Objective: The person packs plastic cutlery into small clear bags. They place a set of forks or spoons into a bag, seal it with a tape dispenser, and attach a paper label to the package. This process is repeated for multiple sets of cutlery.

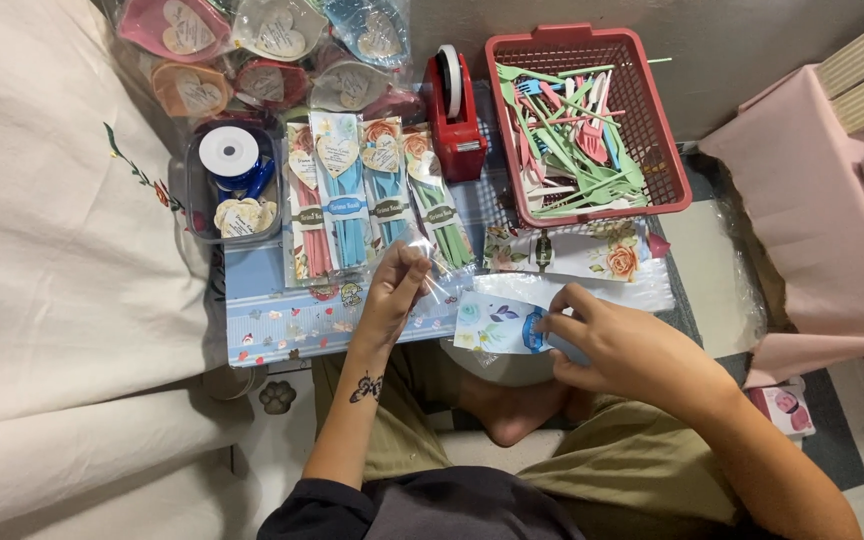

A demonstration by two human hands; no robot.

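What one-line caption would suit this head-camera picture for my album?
Seated person's right hand holds a floral paper sleeve, left hand pinches clear film, before packed cutlery sets and a red basket.

Four long clear packets (372, 190), pink, blue, blue, green, each with a heart tag and dark band label, lie at 12 o'clock from the left hand (392, 290). Heart-tagged cellophane bags (272, 50) sit at 11 o'clock. The right hand (622, 345) holds a floral wrapper (497, 325).
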